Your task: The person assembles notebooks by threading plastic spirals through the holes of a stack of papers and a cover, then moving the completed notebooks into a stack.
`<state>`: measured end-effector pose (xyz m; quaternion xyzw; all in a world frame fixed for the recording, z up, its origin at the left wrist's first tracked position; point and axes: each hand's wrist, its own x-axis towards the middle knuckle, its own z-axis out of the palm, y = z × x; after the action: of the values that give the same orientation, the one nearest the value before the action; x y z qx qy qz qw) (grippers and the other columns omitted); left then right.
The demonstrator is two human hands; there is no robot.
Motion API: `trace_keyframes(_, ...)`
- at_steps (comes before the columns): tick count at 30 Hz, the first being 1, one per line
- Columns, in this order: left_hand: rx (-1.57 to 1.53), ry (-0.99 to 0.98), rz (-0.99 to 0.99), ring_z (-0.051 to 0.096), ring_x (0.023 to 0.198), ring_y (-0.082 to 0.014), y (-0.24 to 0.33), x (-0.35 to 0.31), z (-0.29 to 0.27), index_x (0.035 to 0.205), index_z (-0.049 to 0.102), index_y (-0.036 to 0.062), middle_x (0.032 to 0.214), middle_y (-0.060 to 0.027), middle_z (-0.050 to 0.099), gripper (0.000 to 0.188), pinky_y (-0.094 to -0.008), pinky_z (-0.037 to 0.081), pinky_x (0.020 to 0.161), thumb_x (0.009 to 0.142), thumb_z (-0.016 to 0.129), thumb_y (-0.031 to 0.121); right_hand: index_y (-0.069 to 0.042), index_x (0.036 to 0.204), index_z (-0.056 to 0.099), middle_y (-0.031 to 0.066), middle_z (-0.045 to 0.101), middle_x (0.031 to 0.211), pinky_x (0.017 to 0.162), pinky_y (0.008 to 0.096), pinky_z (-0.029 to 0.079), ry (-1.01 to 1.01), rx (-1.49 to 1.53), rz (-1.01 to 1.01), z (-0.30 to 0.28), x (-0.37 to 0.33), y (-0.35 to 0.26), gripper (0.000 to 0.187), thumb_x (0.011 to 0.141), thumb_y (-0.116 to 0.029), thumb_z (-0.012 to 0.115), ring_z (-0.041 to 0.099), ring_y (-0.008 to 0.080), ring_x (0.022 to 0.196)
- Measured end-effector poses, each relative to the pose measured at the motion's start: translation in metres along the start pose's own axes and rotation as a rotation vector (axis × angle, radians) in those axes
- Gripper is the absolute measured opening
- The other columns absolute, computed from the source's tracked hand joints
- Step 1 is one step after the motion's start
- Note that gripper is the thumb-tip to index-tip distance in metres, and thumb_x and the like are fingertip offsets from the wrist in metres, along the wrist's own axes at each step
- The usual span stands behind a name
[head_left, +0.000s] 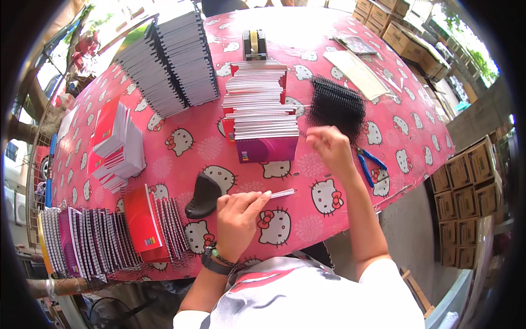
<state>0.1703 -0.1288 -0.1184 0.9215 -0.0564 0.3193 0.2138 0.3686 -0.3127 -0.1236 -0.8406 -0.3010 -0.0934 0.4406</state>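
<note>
My left hand is closed round a thin white sheaf of paper, seen edge-on, just above the table. A dark, curved black object lies close beside its fingers. My right hand is raised, its fingers curled and pinched together; whatever they may hold is too small to make out. Just beyond it lies a pile of black binding coils. To its left stands a row of unbound booklets with white page edges, a purple cover facing me.
Blue-handled pliers lie right of my right hand. Tall stacks of coil-bound books stand far left, red booklets below them, bound notebooks at the near left edge. A tape dispenser sits behind. Cartons are stacked off the table's right.
</note>
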Motion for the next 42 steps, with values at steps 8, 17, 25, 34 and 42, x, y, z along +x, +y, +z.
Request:
trace_keyframes(8,0.045,-0.029,-0.053,0.06,0.087,-0.0172,-0.002,-0.005,0.003,0.106,0.069,0.0126,0.095,-0.0029,0.065,0.033,-0.0343,0.04,0.081,0.075,0.065,0.003,-0.003,0.107,0.06,0.0166,0.056,0.096,0.081,0.0403,0.046,0.017,-0.153,0.043,0.002,-0.009,0.007,0.022,0.086,-0.006,0.056,0.057,0.0337,0.09)
trace_keyframes(17,-0.062,-0.01,-0.124,0.06,0.084,-0.0191,0.011,-0.004,0.005,0.096,0.066,0.0101,0.09,-0.0027,0.065,0.025,-0.034,0.04,0.078,0.073,0.068,0.001,-0.008,0.127,0.047,0.0173,0.053,0.096,0.068,0.0418,0.048,-0.065,-0.077,0.089,0.043,-0.074,-0.057,0.034,0.093,-0.007,0.047,0.058,0.0349,0.083)
trace_keyframes(25,-0.019,-0.021,-0.096,0.057,0.081,-0.0157,0.005,-0.007,0.007,0.096,0.068,0.0124,0.085,0.0021,0.064,0.022,-0.0329,0.037,0.074,0.074,0.072,0.015,-0.007,0.104,0.065,0.0073,0.059,0.09,0.066,0.0286,0.05,-0.292,0.381,0.123,0.013,-0.067,-0.051,0.021,0.083,-0.006,0.066,0.06,0.0178,0.073)
trace_keyframes(34,-0.038,-0.049,-0.104,0.056,0.079,-0.0139,0.003,-0.003,0.007,0.092,0.069,0.0139,0.08,0.0048,0.063,0.02,-0.0323,0.035,0.072,0.073,0.072,0.018,-0.005,0.097,0.068,0.0049,0.061,0.089,0.071,0.0281,0.05,-0.509,0.411,-0.001,0.003,-0.059,-0.057,0.022,0.076,0.002,0.069,0.062,0.0166,0.08)
trace_keyframes(42,-0.042,-0.072,-0.113,0.056,0.081,-0.0146,0.003,-0.005,0.006,0.094,0.069,0.0138,0.083,0.0037,0.063,0.023,-0.0331,0.036,0.073,0.072,0.072,0.019,-0.005,0.109,0.063,0.0088,0.061,0.084,0.069,0.0322,0.049,-0.772,0.359,0.144,-0.009,-0.052,-0.068,0.028,0.081,-0.002,0.066,0.062,0.0204,0.078)
